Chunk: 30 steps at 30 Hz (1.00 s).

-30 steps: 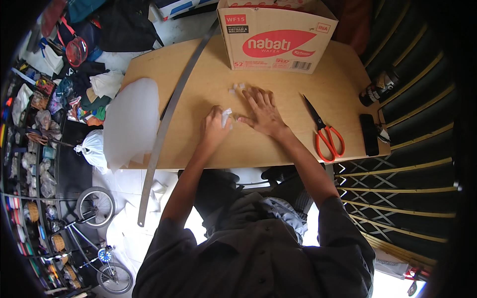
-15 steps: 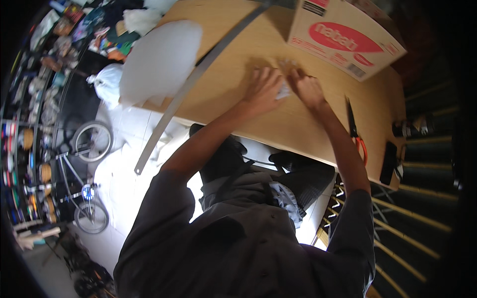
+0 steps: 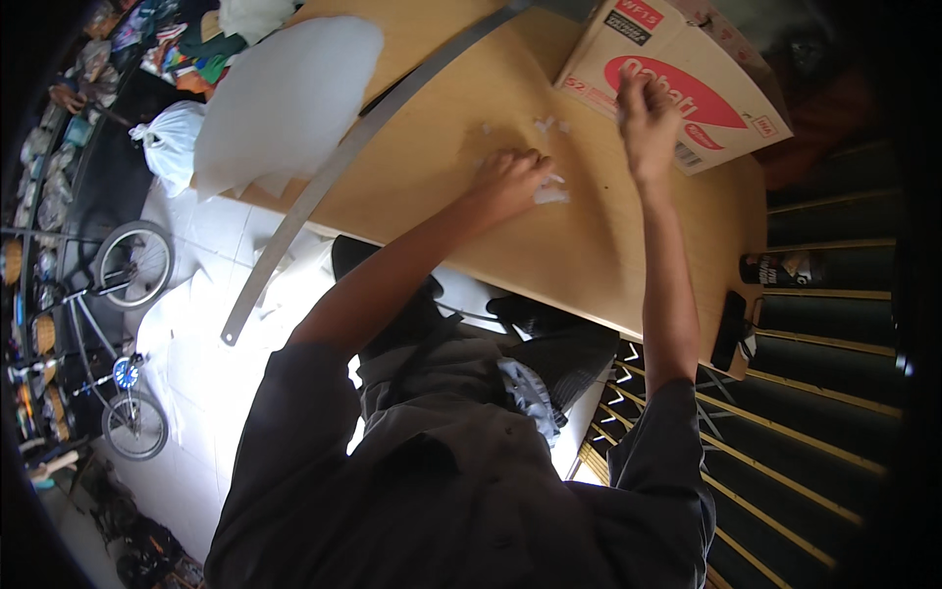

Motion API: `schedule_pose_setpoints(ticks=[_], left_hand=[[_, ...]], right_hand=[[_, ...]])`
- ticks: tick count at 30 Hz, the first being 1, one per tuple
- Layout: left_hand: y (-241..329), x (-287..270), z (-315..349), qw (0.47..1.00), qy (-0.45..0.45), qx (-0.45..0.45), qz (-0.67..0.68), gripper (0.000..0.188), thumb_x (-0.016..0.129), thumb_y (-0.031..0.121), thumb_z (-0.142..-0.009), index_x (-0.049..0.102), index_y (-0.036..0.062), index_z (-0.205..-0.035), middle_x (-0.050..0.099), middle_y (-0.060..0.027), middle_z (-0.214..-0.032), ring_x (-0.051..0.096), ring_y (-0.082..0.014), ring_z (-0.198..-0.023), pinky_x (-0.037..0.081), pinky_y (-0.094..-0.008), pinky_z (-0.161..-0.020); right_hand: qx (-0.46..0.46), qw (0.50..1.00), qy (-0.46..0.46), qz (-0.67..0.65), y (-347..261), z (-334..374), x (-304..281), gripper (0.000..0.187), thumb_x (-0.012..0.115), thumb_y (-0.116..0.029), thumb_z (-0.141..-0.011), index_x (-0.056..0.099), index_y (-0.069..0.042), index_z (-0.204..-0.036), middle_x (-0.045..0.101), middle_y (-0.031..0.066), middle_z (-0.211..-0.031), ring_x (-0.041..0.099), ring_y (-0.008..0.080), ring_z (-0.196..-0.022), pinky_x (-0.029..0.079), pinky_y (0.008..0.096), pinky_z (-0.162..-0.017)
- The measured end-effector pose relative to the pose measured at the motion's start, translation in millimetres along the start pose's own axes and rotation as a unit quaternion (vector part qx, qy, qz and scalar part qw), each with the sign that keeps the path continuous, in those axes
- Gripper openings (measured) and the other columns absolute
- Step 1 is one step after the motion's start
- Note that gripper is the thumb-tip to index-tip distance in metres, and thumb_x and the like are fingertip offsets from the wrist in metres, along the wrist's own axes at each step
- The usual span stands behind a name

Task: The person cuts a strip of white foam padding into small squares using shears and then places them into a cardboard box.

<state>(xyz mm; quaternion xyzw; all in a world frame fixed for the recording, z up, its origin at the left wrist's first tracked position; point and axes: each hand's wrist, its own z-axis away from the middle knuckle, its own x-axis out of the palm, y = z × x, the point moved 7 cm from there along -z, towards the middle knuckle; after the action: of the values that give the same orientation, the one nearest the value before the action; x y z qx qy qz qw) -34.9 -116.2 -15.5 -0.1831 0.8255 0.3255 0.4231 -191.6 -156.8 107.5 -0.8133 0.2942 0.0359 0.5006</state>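
My left hand rests on the wooden table, its fingers curled in on some thin white scraps that show at the fingertips. Smaller white bits lie on the wood beyond it. Raised in front of the cardboard box, my right hand has its fingers bent closed; whatever they may hold is hidden. A long metal ruler lies to the left of my left hand and sticks out over the near edge of the table. Beside it is a translucent white sheet.
On the table's right edge lies a black phone, with a dark jar beyond it. A folding gate with yellow bars stands to the right. At the left are a white plastic bag, a bicycle and crowded shelves.
My right hand has left the scraps and risen up and right to the box. My left hand stays low by the scraps. The scissors seen before are now hidden behind my right forearm.
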Motion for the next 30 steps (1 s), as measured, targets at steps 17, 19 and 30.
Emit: schedule_pose_setpoints(ticks=[17,19,30], left_hand=[[-3.4,-8.7,-4.0,0.998,0.026,-0.039,0.043,0.026,0.073,0.017,-0.074,0.066,0.0057,-0.096,0.069,-0.0128,-0.080,0.067,-0.0316,-0.069,0.056,-0.0406,-0.064],[-3.2,-11.2,-2.8,0.994,0.046,-0.056,0.077,0.021,0.072,0.015,-0.075,0.066,0.0041,-0.092,0.068,-0.0139,-0.079,0.067,-0.0322,-0.069,0.055,-0.0405,-0.063],[-53.0,-23.7,2.2,0.865,0.211,-0.267,0.368,0.016,0.064,0.010,-0.081,0.058,-0.0010,-0.070,0.054,-0.0008,-0.056,0.047,-0.0054,-0.054,0.039,-0.0269,-0.050]], right_hand=[[-0.071,0.924,0.003,0.375,1.4,-222.2,-96.8,0.062,0.043,-0.056,-0.096,0.070,-0.002,-0.093,0.070,0.0167,-0.080,0.069,0.0324,-0.082,0.051,0.0416,-0.079],[-0.134,0.916,0.032,0.377,-9.1,-215.8,-99.1,0.048,0.049,-0.041,-0.097,0.066,0.001,-0.083,0.065,0.0190,-0.074,0.065,0.0311,-0.069,0.049,0.0419,-0.067],[-0.176,0.942,0.252,0.135,-71.1,-120.6,-157.7,0.047,0.049,-0.037,-0.100,0.062,0.003,-0.079,0.061,0.0101,-0.064,0.057,0.0153,-0.060,0.046,0.0319,-0.060]])
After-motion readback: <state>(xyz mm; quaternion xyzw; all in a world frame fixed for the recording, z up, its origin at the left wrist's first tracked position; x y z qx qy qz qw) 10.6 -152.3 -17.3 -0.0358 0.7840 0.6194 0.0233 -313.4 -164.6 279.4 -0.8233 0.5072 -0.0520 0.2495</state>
